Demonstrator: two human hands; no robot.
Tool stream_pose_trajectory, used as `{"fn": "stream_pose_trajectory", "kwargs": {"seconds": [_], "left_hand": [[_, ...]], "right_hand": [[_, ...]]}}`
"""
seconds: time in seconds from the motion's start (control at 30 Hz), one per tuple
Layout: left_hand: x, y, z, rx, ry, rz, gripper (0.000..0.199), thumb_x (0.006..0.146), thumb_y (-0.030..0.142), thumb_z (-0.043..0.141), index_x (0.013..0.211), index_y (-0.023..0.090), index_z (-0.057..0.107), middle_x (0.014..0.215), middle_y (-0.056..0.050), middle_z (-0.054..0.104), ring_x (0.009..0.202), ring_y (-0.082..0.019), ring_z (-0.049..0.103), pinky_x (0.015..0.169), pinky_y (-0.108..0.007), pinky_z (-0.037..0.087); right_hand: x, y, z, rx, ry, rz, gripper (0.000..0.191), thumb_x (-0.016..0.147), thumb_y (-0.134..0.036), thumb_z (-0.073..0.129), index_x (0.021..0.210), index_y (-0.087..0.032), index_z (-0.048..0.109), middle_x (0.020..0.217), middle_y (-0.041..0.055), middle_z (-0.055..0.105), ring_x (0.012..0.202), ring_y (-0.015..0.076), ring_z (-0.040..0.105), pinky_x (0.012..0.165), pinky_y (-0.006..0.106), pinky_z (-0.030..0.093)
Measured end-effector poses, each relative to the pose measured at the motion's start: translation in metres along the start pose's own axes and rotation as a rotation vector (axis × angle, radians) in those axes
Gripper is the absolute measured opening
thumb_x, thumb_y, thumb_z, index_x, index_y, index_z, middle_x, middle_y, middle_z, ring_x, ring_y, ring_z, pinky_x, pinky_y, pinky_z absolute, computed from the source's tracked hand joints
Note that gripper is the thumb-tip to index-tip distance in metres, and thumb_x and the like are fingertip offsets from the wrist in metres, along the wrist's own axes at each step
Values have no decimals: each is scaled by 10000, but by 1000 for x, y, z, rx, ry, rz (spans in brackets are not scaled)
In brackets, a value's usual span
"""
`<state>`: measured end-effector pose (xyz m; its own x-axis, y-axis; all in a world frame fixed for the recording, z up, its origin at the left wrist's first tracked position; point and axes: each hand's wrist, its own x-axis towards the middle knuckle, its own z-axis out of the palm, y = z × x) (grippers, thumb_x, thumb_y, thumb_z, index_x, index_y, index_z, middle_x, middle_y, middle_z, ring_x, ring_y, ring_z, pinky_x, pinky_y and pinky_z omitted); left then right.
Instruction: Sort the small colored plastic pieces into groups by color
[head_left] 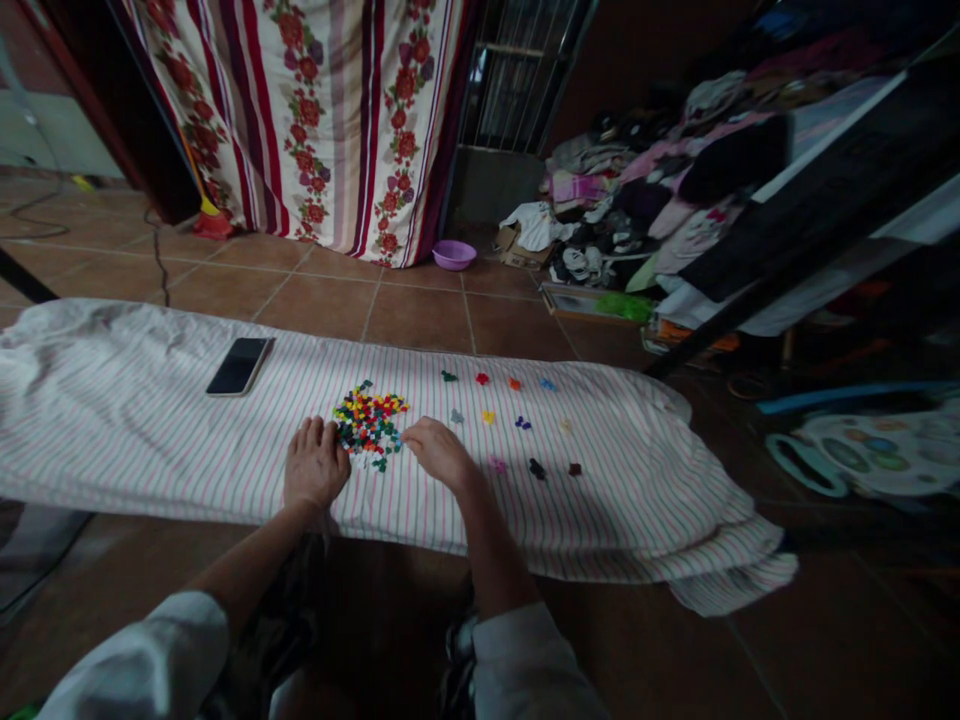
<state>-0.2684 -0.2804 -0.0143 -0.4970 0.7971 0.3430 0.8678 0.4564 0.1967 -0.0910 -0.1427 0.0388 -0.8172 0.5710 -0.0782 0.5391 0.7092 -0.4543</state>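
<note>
A mixed pile of small coloured pieces (369, 420) lies on a striped cloth (187, 440). My left hand (316, 465) rests flat at the pile's left edge, fingers stretched forward. At the right edge my right hand (436, 448) has its thumb and fingertips pinched together; anything between them is too small to make out. Small single-colour clusters sit apart to the right: dark green (448, 376), red (482, 378), orange (514, 383), light blue (547, 384), grey (457, 416), yellow (488, 417), purple (523, 423), beige (565, 424), pink (497, 465), black (536, 468) and brown (574, 469).
A phone (240, 367) lies on the cloth at the left. Beyond, on the tiled floor, are a purple basin (454, 255) and a red broom head (213, 226), near a flowered curtain (322, 120). Heaped clothes (622, 200) fill the back right.
</note>
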Motion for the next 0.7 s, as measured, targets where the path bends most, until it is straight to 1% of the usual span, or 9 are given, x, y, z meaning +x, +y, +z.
{"fn": "stream_pose_trajectory", "kwargs": {"seconds": [0.13, 0.23, 0.37, 0.53, 0.7], "left_hand": [[0, 1, -1, -29, 6, -11, 442, 819, 266, 417, 1220, 131, 543, 1330, -174, 526, 1330, -321, 381, 1066, -482, 325], [0, 2, -1, -36, 3, -21, 443, 822, 266, 410, 1215, 114, 542, 1333, -187, 519, 1329, -320, 382, 1070, -475, 321], [0, 2, -1, -22, 3, -18, 447, 827, 264, 402, 1217, 92, 538, 1335, -205, 511, 1328, -322, 384, 1077, -467, 315], [0, 1, 0, -30, 32, -2, 428, 816, 262, 418, 1207, 136, 542, 1319, -175, 531, 1323, -320, 392, 1062, -479, 329], [-1, 0, 2, -36, 46, 1, 432, 815, 265, 421, 1211, 138, 541, 1319, -174, 530, 1326, -323, 388, 1061, -485, 331]], "right_hand": [[6, -11, 5, -44, -39, -26, 291, 907, -157, 456, 1026, -225, 712, 1013, 77, 640, 985, 167, 575, 867, 254, 402], [8, -15, 10, -75, -50, -11, 271, 916, -187, 456, 1011, -230, 707, 994, 74, 628, 985, 172, 568, 855, 261, 399], [9, -19, 16, -120, -28, 2, 247, 917, -184, 451, 1009, -222, 677, 995, 68, 621, 973, 168, 565, 832, 256, 399], [8, -26, 20, -163, 10, 11, 238, 908, -153, 437, 995, -210, 651, 983, 74, 624, 986, 175, 551, 832, 265, 404], [5, -31, 23, -185, 36, 35, 236, 889, -145, 440, 1005, -210, 634, 992, 77, 624, 984, 184, 553, 831, 276, 415]]}}
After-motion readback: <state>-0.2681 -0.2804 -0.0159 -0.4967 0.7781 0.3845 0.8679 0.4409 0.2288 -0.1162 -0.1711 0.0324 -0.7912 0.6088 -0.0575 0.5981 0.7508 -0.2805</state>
